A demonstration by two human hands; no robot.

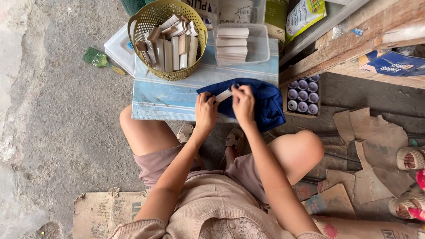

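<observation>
- Two bare hands are meeting over a dark blue cloth (pixel 265 104) that is lying on a low, pale blue board (pixel 168 95) in front of the seated person.
- The left hand (pixel 206 111) is curling its fingers shut around the lower end of a small whitish tile strip (pixel 224 95), pinning it against the cloth.
- The right hand (pixel 243 102) is closing its fingertips on the upper end of the same strip, thumb and forefinger pinched together there.
- The strip is lying tilted between the two hands, resting on the left part of the cloth, near the board's front edge.
- A yellow woven plastic basket (pixel 146 20) is standing on the board behind the hands, well apart from them, and is holding many upright beige and white tile pieces (pixel 170 46).
- Just to the right of the basket, a clear plastic tub (pixel 262 44) is holding a neat stack of white strips (pixel 232 44).
- A green brush (pixel 99 59) is lying on the concrete floor to the left of the board.
- An open box of round-capped cans (pixel 303 95) is sitting on the ground right of the cloth, just beside it.
- Torn cardboard sheets (pixel 372 146) are lying further right, near another person's sandalled feet (pixel 409 186).
</observation>
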